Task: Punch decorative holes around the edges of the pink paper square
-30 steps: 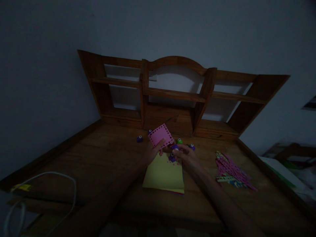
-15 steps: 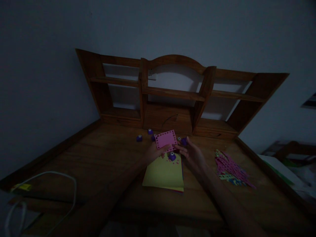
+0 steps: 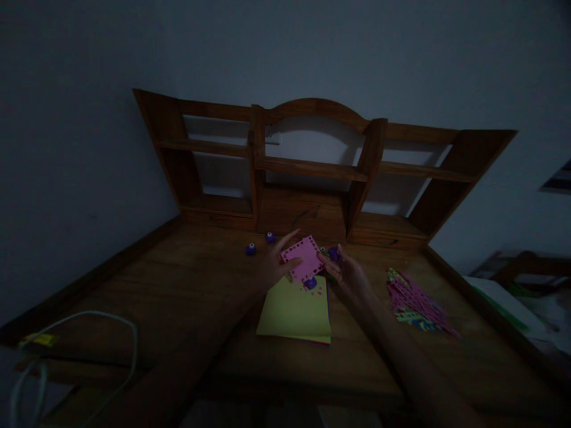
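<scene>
A small pink paper card with punched holes along its edges is held up between both hands over a wooden desk. My left hand touches its left edge, index finger stretched out. My right hand pinches the card's right edge. Below the card lies a stack of yellow paper with a purple punch standing on its far edge. Tiny pink scraps lie around that punch.
Two more purple punches stand to the left, others behind the card. A heap of pink and patterned paper strips lies at right. A wooden shelf unit backs the desk. A white cable loops at lower left.
The pink card has been turned between the hands, from tilted to level and tilted again. My right hand came off the purple punch on the yellow paper and took the card's right edge.
</scene>
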Demonstrator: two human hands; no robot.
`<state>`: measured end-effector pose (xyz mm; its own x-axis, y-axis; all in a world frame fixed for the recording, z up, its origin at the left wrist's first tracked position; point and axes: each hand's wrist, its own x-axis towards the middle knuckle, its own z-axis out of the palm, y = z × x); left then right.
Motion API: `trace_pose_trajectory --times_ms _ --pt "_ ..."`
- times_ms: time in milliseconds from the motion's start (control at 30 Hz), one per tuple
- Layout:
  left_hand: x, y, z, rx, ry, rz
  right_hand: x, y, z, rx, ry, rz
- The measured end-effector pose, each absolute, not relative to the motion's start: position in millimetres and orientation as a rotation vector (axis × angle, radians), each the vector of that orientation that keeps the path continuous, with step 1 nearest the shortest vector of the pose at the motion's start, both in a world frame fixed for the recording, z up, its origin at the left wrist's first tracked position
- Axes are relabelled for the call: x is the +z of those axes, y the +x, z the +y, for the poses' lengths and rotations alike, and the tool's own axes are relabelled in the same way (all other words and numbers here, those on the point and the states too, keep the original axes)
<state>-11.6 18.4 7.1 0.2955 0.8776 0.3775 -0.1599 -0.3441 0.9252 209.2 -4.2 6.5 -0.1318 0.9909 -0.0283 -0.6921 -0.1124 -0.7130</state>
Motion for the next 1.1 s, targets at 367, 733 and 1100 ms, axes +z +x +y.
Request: trace_pose_trajectory --times_ms 367,733,1100 --pt "4.9 -17.4 20.1 1.251 1.638 0.958 1.4 212.1 -3.5 1.674 -0.632 -0.724" --pt "6.4 -12.0 19.9 1.246 1.686 0.968 2.1 214.3 -2.2 1.578 -0.616 -0.719" --pt "8.3 -11.0 19.6 1.335 1.518 1.077 3.6 208.3 -5.8 1.565 -0.571 -0.716"
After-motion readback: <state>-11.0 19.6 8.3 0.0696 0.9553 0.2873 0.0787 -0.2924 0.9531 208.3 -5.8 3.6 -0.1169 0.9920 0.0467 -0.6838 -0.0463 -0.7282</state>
